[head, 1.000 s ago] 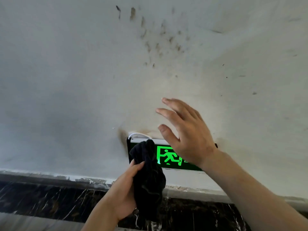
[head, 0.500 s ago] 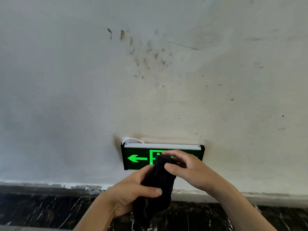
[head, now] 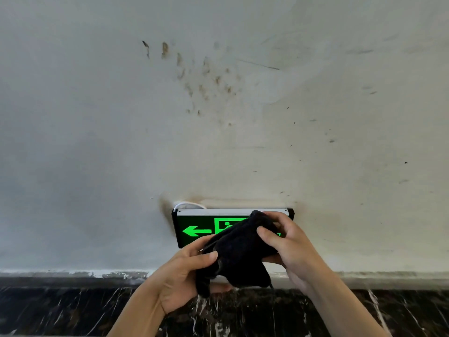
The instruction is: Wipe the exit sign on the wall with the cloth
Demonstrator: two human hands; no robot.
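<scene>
A black exit sign with a lit green arrow and running-figure symbol is fixed low on the pale wall, with a grey strip along its top. A dark crumpled cloth is bunched in front of the sign's middle and right part, hiding them. My left hand grips the cloth's lower left from beneath, thumb on top. The cloth's upper right is pinched by my right hand, whose fingers curl over it. Whether the cloth touches the sign face cannot be told.
The pale wall carries brown smudges above the sign and a dark stain at the sign's left end. A white cable loop pokes out over the sign's top left corner. Below runs a black marble skirting with white veins.
My right hand came down from the wall above the sign and took hold of the cloth. Both hands now bunch it, shifted right, which uncovers the green arrow.
</scene>
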